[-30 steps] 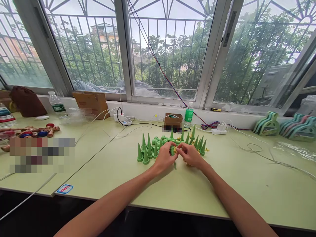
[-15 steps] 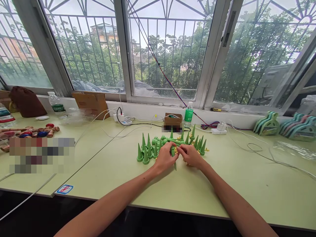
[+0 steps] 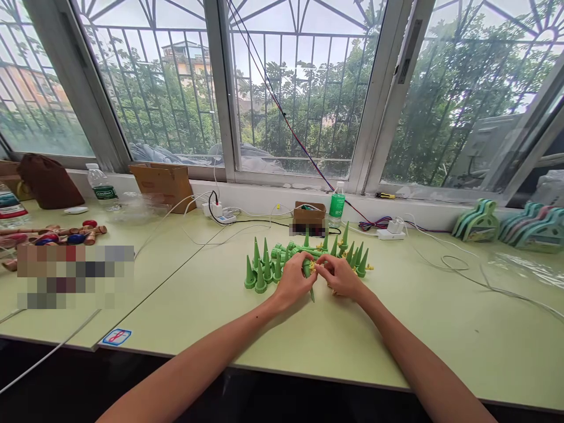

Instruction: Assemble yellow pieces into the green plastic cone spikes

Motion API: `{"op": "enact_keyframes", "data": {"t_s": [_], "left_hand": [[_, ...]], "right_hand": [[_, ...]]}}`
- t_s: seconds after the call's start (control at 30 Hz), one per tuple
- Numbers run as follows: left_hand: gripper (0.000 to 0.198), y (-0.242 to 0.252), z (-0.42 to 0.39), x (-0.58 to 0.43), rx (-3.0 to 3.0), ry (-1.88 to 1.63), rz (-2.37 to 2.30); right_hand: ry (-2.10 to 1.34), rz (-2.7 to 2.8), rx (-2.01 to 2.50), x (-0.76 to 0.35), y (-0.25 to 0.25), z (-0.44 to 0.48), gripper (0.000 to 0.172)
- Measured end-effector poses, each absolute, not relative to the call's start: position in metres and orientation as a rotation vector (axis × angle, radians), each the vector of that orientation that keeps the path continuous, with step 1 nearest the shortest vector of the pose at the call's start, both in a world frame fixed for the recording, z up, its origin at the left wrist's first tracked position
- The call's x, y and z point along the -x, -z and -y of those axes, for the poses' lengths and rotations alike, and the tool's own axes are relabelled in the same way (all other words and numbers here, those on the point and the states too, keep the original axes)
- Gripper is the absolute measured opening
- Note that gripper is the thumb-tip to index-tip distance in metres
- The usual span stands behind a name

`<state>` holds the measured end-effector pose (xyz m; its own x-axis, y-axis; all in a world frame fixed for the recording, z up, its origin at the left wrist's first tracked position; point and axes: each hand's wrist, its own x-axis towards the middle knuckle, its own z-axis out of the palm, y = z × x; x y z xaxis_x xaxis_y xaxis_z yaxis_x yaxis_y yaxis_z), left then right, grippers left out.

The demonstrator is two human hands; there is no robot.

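Observation:
My left hand (image 3: pixel 294 282) is closed round a green cone spike (image 3: pixel 308 279) whose tip points down toward me. My right hand (image 3: pixel 340 275) pinches a small yellow part (image 3: pixel 314 267) at the spike's wide end. Both hands meet over the pale green table (image 3: pixel 308 329). Several upright green cones (image 3: pixel 259 267) stand just left of my left hand. More green cones (image 3: pixel 355 255) and loose yellow bits lie behind my right hand.
A small cardboard box (image 3: pixel 309 216) and a green-label bottle (image 3: pixel 337 204) stand behind the cones. White chargers and cables (image 3: pixel 390 230) run along the sill. A brown box (image 3: pixel 163 183), a bottle (image 3: pixel 100 187) and wooden toys (image 3: pixel 66 235) sit at left; foam shapes (image 3: pixel 480 222) at right.
My hands have barely shifted; the fingers of my right hand keep working at the spike's wide end.

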<state>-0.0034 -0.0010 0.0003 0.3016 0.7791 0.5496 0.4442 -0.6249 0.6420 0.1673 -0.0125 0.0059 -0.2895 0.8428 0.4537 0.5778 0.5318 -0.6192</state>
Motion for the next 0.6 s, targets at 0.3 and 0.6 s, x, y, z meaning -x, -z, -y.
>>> {"op": "enact_keyframes", "data": {"t_s": [0.3,0.6], "left_hand": [[0.020,-0.0007,0.0025,0.0028,-2.215,-1.246,-1.073],[0.018,-0.0007,0.0027,0.0030,-2.209,-1.227,-1.067]], "right_hand": [[-0.400,2.020,1.148,-0.1683,-0.0024,0.0089,0.027],[-0.341,2.004,1.155,-0.1675,-0.0008,0.0078,0.043]]}}
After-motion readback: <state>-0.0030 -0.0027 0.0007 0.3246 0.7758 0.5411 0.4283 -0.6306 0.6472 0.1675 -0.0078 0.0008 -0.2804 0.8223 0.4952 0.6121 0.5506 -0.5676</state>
